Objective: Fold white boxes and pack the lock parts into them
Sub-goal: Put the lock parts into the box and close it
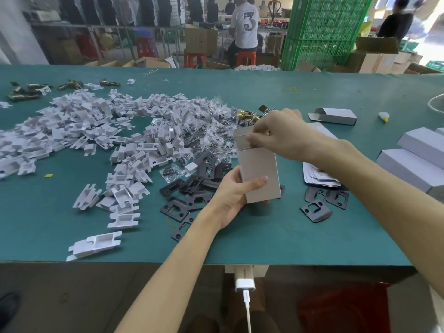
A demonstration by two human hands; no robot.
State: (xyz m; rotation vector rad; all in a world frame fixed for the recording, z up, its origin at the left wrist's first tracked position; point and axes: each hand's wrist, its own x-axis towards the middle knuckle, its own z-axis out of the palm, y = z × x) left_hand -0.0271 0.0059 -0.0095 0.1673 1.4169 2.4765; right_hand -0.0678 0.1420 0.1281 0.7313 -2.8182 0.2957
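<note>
The left fingers [254,182] wrap round a white box [260,169]. The right fingers [258,138] pinch its top flap. Some boxes [418,152] right of them look done; many parts [149,131] wait.

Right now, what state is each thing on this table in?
Held box: upright, top flap open.
Left hand: grips the box's lower end.
Right hand: pinches its top flap.
Far box: lying down, end flap open.
Boxes at right: closed, stacked.
Box blanks: flat, unfolded.
</note>
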